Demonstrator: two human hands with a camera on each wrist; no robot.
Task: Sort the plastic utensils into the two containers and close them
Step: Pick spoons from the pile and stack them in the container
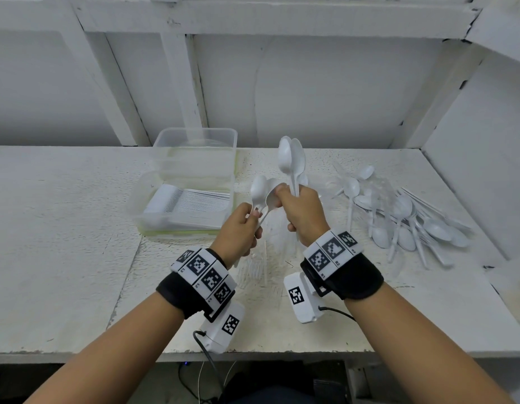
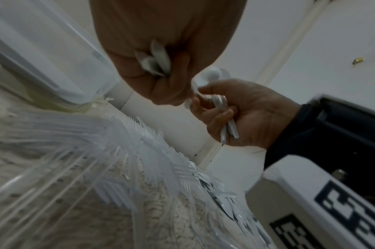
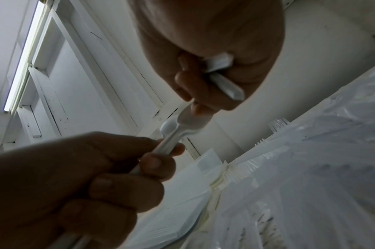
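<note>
My right hand [image 1: 304,212] is curled into a fist round the handles of a few white spoons [image 1: 291,158], their bowls standing upright above my knuckles, while my left hand [image 1: 238,231] grips the handles of another small bunch of spoons [image 1: 260,189] whose bowls lean up toward my right thumb and touch it. Both hands are raised over the middle of the tabletop [image 1: 63,258], close together. Beneath them, toward the front edge, lies a spread of clear plastic forks [image 2: 152,160], tines fanned out. A loose heap of white spoons [image 1: 399,214] lies on the right side of the tabletop, near the right edge. Left of my hands, toward the back edge, sit the two clear containers: the nearer container [image 1: 142,211] holds a neat row of white utensils lying side by side, and the farther container [image 1: 194,135] stands just behind it against the wall; I cannot tell what is in that one. Each wrist carries a black strap with a white marker band [image 1: 333,249].
</note>
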